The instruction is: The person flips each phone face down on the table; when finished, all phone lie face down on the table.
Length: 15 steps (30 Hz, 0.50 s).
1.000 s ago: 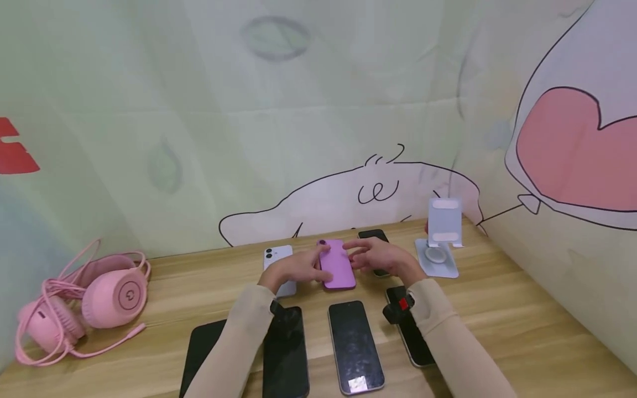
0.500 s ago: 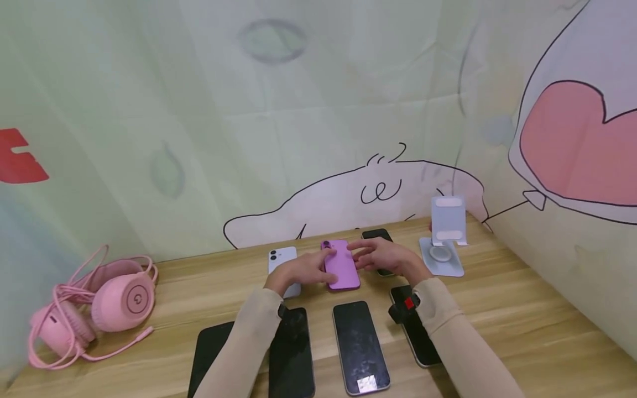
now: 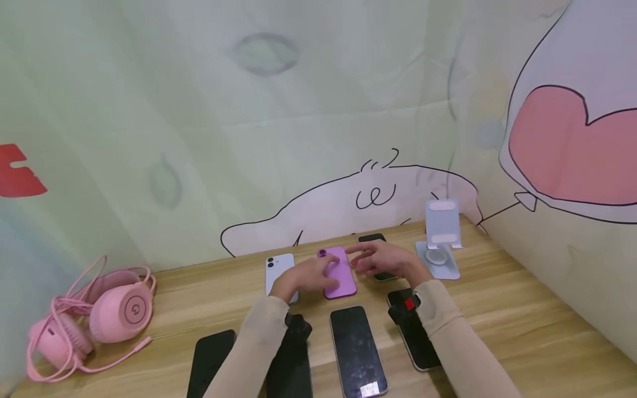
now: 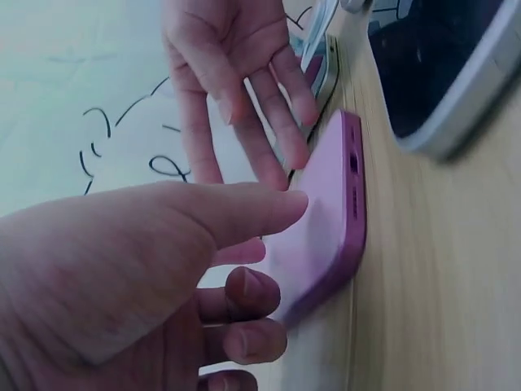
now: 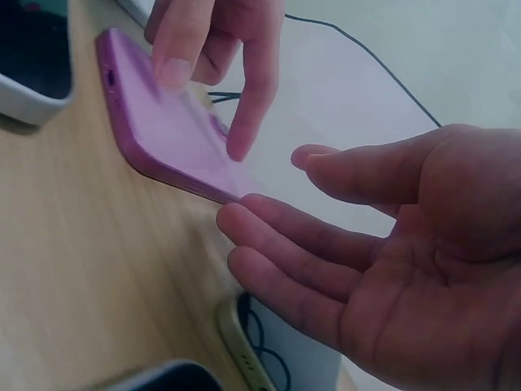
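A pink-purple phone (image 3: 344,281) lies back up on the wooden table (image 3: 209,293), camera end away from me. Over its left side is my left hand (image 3: 307,274), thumb and fingers loosely bent and not wrapped round it. In the left wrist view, that thumb overlaps the phone's back (image 4: 326,195). My right hand (image 3: 382,258) hovers at the right edge with fingers spread. From the right wrist, its fingertips (image 5: 236,216) show right at the phone's long side. A pale phone (image 3: 275,268) is partly behind my left hand; a dark phone (image 3: 370,237) is partly hidden by my right.
Nearer me lie several dark phones, including one in the middle (image 3: 358,351), one under the right wrist (image 3: 417,337) and one at the left (image 3: 211,356). A light blue stand (image 3: 443,224) is at the back right. Pink headphones (image 3: 119,312) sit at left.
My left hand has shifted slightly over the pink-purple phone's back, its thumb moving in from the left edge. My right hand stays nearly in place. The head view has tilted a little.
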{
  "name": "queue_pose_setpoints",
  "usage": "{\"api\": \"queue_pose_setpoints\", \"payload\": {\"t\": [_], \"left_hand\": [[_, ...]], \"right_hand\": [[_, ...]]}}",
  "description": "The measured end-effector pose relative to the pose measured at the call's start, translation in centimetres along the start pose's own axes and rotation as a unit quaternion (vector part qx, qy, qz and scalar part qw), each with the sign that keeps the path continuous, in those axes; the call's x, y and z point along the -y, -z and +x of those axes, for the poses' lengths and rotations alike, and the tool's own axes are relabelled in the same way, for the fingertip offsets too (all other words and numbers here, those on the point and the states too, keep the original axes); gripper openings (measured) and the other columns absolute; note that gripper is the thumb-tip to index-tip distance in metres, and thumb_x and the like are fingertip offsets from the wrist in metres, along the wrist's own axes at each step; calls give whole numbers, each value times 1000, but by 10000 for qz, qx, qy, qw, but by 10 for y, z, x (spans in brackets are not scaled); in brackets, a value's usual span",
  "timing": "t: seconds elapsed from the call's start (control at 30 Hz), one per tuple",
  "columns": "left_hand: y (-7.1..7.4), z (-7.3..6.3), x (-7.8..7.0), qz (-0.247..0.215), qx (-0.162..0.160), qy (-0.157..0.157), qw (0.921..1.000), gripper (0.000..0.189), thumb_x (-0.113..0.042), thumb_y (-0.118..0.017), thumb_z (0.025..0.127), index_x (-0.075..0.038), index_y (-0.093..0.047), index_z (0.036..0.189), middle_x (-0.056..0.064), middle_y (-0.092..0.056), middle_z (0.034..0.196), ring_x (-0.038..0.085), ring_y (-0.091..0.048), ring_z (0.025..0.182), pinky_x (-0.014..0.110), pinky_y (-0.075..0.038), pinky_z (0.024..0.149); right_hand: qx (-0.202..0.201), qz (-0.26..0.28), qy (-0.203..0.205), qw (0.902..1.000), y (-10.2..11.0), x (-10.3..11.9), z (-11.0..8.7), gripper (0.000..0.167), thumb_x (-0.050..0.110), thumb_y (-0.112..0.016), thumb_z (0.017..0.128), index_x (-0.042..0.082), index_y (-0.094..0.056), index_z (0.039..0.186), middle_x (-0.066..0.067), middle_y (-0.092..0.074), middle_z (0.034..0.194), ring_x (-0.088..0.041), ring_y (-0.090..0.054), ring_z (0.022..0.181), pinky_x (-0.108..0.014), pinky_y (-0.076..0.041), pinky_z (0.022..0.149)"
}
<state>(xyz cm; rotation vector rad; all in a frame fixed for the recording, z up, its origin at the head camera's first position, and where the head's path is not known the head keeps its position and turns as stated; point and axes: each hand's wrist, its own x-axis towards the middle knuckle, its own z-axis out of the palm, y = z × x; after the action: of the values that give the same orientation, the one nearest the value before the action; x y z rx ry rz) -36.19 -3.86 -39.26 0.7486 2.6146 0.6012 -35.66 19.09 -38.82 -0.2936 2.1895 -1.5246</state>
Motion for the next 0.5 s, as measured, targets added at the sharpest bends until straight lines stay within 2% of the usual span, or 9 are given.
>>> {"api": "queue_pose_setpoints", "payload": {"t": [0.2, 0.33, 0.43, 0.5], "left_hand": [[-8, 11, -10, 170, -196, -156, 9995, 56, -28, -67, 94, -14, -49, 145, 10, -64, 122, 22, -58, 104, 44, -45, 98], [-11, 20, -19, 335, -347, -403, 9980, 54, -29, -66, 93, -14, -51, 143, 9, -63, 127, 20, -58, 102, 42, -47, 95], [-13, 26, -25, 418, -391, -529, 9970, 58, -29, -67, 90, -13, -51, 143, 7, -66, 122, 17, -60, 99, 40, -49, 92], [-15, 30, -30, 416, -364, -587, 9967, 61, -29, -69, 89, -12, -49, 145, 5, -68, 107, 15, -62, 89, 36, -50, 85]], "right_hand": [[-40, -215, 80, 9997, 13, -2, -6, 49, 5, -52, 100, 3, -46, 148, -24, -56, 137, -33, -62, 114, -42, -51, 93], [-409, -502, 26, 9979, 24, -2, -11, 47, 9, -51, 101, 2, -46, 147, -25, -54, 137, -35, -60, 119, -46, -48, 97], [-832, -699, -83, 9940, 31, -2, -14, 45, 10, -53, 100, 1, -49, 144, -22, -57, 131, -32, -60, 114, -41, -49, 90], [-1049, -799, -159, 9911, 33, -2, -15, 43, 9, -53, 99, 1, -52, 142, -21, -59, 122, -30, -59, 106, -35, -48, 82]]}}
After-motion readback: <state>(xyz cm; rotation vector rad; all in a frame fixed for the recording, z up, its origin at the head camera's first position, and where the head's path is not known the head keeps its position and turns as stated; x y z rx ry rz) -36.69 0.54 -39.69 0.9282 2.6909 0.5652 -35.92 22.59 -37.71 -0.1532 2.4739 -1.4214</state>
